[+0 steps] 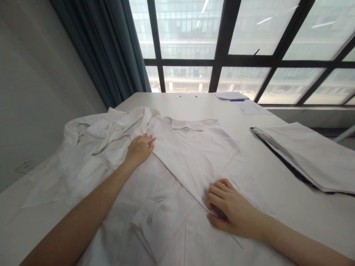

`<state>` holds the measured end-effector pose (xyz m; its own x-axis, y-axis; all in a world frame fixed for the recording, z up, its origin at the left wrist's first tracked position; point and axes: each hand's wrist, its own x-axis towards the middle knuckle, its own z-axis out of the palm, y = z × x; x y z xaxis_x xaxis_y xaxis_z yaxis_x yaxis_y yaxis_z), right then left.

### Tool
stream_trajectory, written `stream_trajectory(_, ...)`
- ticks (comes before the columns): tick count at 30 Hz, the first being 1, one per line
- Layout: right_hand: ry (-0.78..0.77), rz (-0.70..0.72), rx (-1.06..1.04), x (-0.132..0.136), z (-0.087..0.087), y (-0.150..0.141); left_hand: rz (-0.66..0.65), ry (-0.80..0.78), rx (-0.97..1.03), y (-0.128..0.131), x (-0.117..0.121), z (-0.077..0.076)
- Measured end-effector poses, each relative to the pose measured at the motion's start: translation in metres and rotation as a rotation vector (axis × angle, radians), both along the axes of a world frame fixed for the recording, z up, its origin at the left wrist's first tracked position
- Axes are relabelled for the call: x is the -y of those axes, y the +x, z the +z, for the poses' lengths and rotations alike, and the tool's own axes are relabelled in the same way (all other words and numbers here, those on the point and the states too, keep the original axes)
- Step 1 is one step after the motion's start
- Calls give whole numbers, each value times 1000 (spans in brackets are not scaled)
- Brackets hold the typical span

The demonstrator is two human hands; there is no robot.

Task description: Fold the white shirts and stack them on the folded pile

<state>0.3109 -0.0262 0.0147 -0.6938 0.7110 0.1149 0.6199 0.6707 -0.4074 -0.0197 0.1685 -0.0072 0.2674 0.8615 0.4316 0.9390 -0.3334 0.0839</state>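
A white long garment [191, 147], which looks like a coat or shirt, lies spread on the table. One part of it is folded flat toward the middle, with a straight edge running diagonally between my hands. My left hand [141, 147] rests on the cloth near the upper end of that edge, fingers flat. Lower down and to the right, my right hand [227, 208] touches the flat part; its fingers are bent and the thumb stands apart, with nothing seen in the grasp. Crumpled white cloth [97, 136] is bunched left of my left hand. A button [149, 221] shows on the lower part.
The white table [155, 98] reaches to the windows. A folded white cloth bundle with a dark edge [307, 155] lies at the right. Papers [231, 95] and a blue pen [237, 100] are at the far edge. A dark blue curtain [111, 48] hangs at the left.
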Motion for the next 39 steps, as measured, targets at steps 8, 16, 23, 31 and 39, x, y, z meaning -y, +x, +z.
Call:
stream_trajectory(8,39,34,-116,5,5,-3,-4,6,4,0,0,1)
stream_trajectory(16,38,-62,-70,-7,10,8,-66,29,-25,2,5,5)
stream_trajectory(23,17,-505,36,-33,5,36,-341,-88,-19,13,11,11)
stream_trajectory(31,-362,-551,20,-36,16,46,-657,-412,21,31,27,8)
stream_trajectory(39,-531,-442,120,-35,38,57,-740,-419,79,29,24,2)
